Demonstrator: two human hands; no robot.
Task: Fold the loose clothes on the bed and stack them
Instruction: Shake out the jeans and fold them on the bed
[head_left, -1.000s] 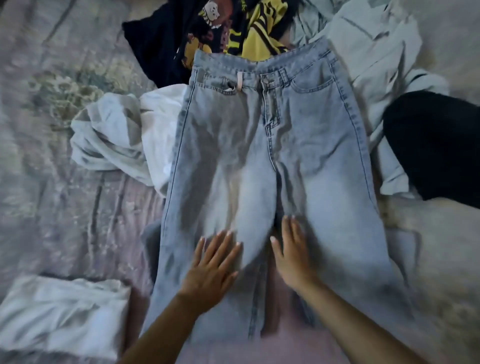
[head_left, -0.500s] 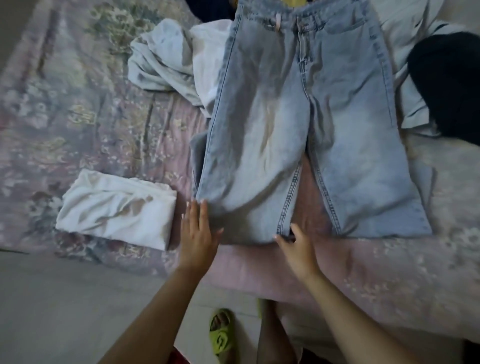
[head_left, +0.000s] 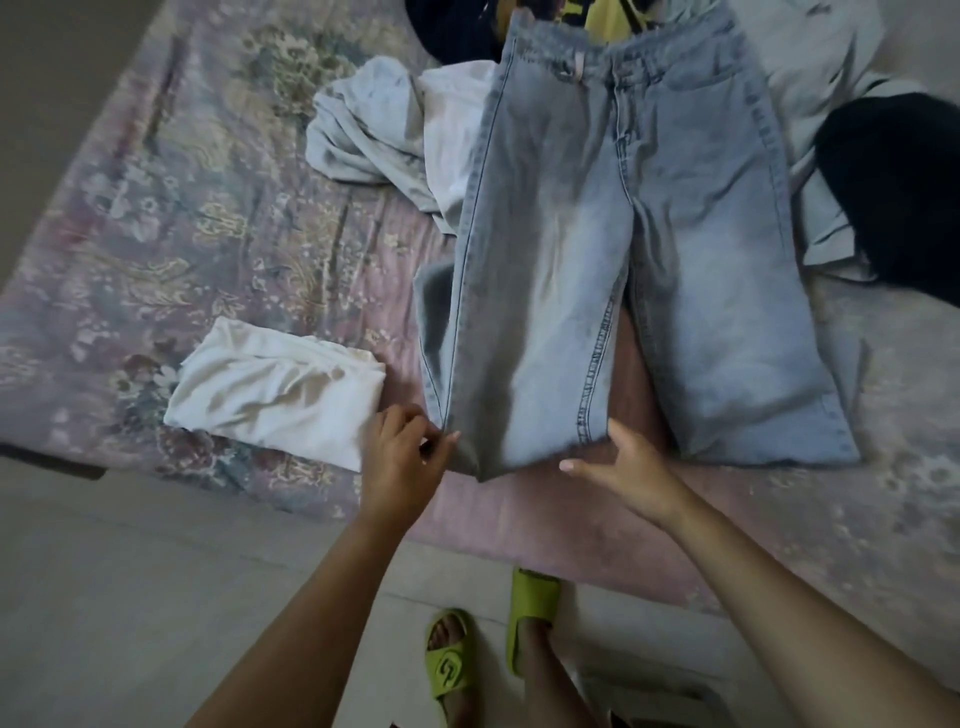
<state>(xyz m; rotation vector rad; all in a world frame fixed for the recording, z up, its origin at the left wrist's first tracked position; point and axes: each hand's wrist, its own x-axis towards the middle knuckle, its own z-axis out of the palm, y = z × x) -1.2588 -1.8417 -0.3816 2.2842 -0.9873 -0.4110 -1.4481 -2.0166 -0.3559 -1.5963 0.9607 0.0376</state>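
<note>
At 6 o'clock, nearest, two feet in lime-green rubber slide sandals stand on the pale floor, the lower legs cut off by the frame edge. Just beyond, the left hand meets the outer hem corner of the left leg of the light-blue washed denim jeans; its fingers are curled and pinch the hem edge. The right hand sits at the inner corner of the same hem, thumb on top of the cloth and fingers tucked at the edge; how firmly they clamp cannot be told, since the fingertips are partly hidden under the denim. The jeans lie flat, front up, on the pink floral bedspread, legs toward the viewer and waistband at 12 o'clock. At 9 o'clock of the hem lies a folded white cloth garment, apart from the jeans. Farther, at 11 o'clock, a crumpled grey-white shirt runs partly under the denim. At 3 o'clock a black garment is cut off by the frame, resting on a loose pale grey garment. At 12 o'clock a dark and yellow printed garment is mostly hidden behind the waistband
</note>
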